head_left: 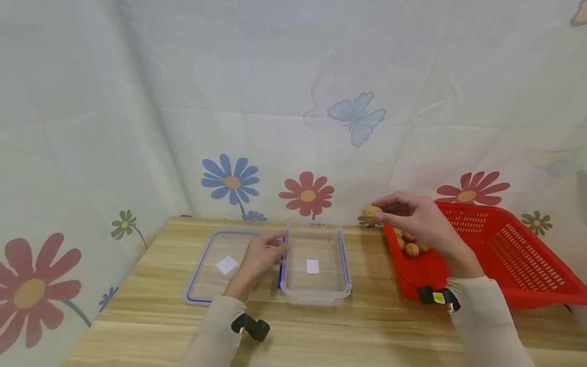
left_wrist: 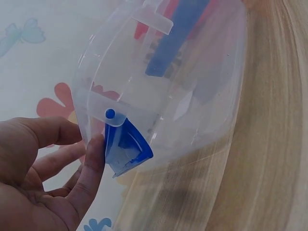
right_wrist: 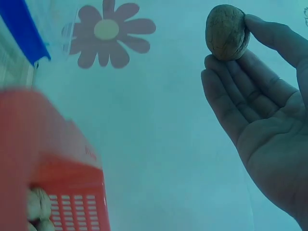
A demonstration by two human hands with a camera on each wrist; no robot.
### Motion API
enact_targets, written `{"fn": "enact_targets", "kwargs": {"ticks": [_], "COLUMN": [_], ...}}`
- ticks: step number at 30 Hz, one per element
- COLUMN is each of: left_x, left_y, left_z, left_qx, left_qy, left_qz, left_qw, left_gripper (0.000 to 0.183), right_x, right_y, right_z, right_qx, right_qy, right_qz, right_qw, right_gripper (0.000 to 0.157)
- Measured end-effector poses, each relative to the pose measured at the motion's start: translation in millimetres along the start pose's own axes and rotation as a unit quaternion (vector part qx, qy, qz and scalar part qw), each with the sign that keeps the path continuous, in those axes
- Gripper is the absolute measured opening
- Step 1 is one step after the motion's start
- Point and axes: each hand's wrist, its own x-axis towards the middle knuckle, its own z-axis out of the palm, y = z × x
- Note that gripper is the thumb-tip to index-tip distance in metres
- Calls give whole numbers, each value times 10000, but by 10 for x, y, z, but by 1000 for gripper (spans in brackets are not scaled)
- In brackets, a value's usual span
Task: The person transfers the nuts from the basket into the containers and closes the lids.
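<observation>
A walnut [head_left: 372, 212] is pinched between thumb and fingertips of my right hand [head_left: 419, 219], raised above the left rim of a red plastic basket [head_left: 472, 255]. The right wrist view shows the same walnut [right_wrist: 226, 32] at the fingertips, with the palm otherwise bare. Several walnuts [head_left: 411, 249] lie inside the basket, partly hidden behind the hand. My left hand [head_left: 263, 255] holds the left rim of a clear plastic container [head_left: 316, 294] with thumb and finger, beside a blue clip [left_wrist: 127, 149]. No walnuts show inside the container.
A clear lid [head_left: 206, 265] with a blue seal lies flat on the wooden table [head_left: 137, 306], left of the container and partly under the left forearm. Right of the container stands the basket. A flower-patterned curtain [head_left: 275, 127] hangs close behind the table.
</observation>
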Motion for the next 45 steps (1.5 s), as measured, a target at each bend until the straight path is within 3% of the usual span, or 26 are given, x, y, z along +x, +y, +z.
{"fn": "enact_targets", "kwargs": {"ticks": [8,20,28,45], "left_x": [-6,-4,-22,-16], "left_y": [1,-1,12,16], "left_z": [-1,10,11,18], "left_qx": [-110,-64,-134,-37], "left_qy": [-29,-41,-24,42], "left_qz": [-27,-17,15,-38], "left_qw": [9999,10000,9999,10000], "left_gripper": [45,46,46,45], "right_x": [-12,11,67,122], "right_y": [-13,1,27,46], "right_z": [250,523,735,1191], "right_qx": [407,784,948,668], "right_qy": [156,-39,-454,-1258], "right_qz": [-176,-308,-496,-679], "right_qw": [9989,9964,9932,9875], "right_gripper": [34,32,30,30]}}
